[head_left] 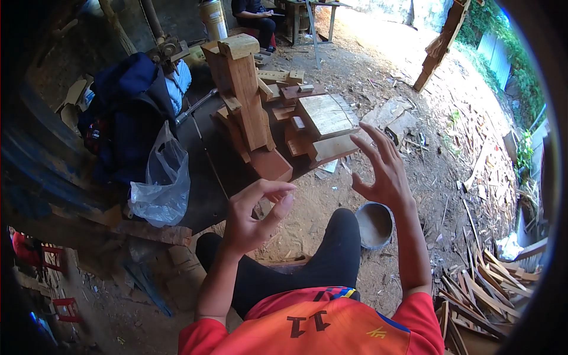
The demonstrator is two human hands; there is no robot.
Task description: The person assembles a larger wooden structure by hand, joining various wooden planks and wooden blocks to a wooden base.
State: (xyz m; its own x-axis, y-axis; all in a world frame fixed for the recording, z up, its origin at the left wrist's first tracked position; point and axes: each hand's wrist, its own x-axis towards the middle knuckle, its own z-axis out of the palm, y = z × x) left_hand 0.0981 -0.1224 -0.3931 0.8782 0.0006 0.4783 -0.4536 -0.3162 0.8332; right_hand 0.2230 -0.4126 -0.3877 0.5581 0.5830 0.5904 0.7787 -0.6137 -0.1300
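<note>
My left hand [251,214] is raised above my lap, fingers curled and a gap between thumb and index finger, with nothing visible in it. Near its fingertips, at the dark table's edge, is a reddish-brown wooden block [271,164]. My right hand [381,168] is held up with thumb and fingers spread, also bare. Just left of it in view lie a long pale wooden piece [335,148] and a broad light-topped wooden block [327,115]. A tall wooden post [248,100] stands upright among smaller pieces. Neither hand visibly touches any wood.
A clear plastic bag [161,183] hangs over the table's left side, beside dark blue cloth [127,77]. A round bowl [374,225] sits on the ground by my knee. Wood strips [491,290] are heaped at lower right. Another person [255,16] sits at the back.
</note>
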